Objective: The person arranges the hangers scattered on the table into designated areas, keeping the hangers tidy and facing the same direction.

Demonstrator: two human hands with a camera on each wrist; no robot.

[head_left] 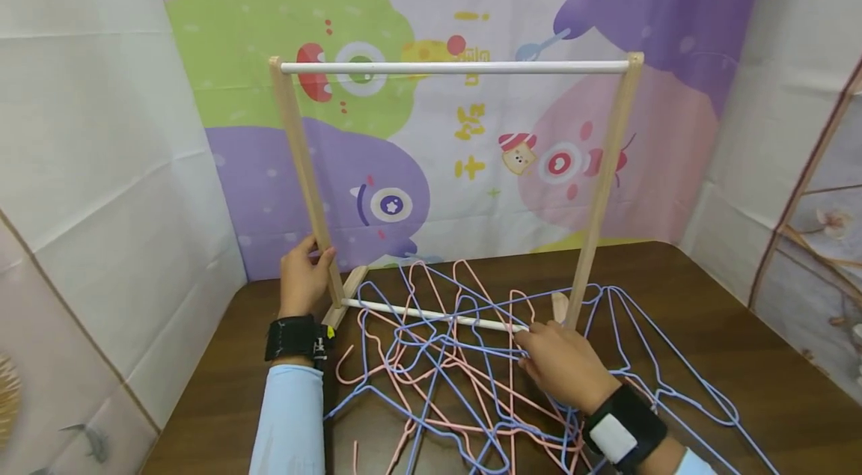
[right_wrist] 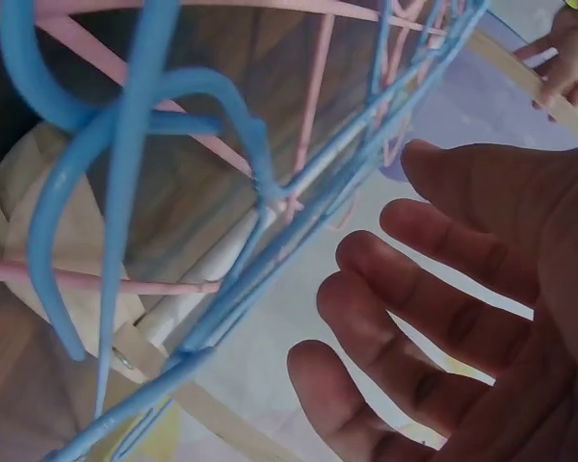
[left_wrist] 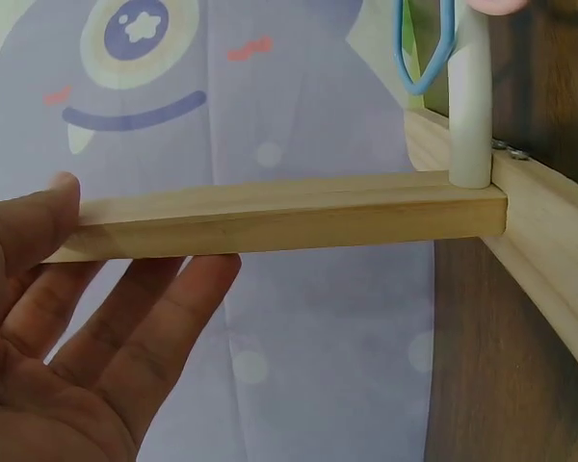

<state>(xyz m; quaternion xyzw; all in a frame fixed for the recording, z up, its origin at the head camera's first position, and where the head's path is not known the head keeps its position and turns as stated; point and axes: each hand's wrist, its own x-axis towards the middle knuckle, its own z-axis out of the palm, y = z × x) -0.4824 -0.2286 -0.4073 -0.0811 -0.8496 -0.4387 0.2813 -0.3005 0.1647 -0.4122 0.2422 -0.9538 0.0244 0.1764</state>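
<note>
Apparently early: rack (head_left: 454,67) upright on table (head_left: 222,370), hangers (head_left: 444,364) tangled about its lower bar (head_left: 491,323), none hung above; separating them seems left. Left hand (head_left: 306,282) pinches left post (head_left: 301,153); right hand (head_left: 566,364), fingers loosely parted, holds nothing.

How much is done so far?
Done: the rack looks built, though its top bar is bare. In hand: the left hand grips a post; the right hand, holding nothing, is near the hangers. Left: probably hanging those hangers, which lie jumbled on the table.
</note>
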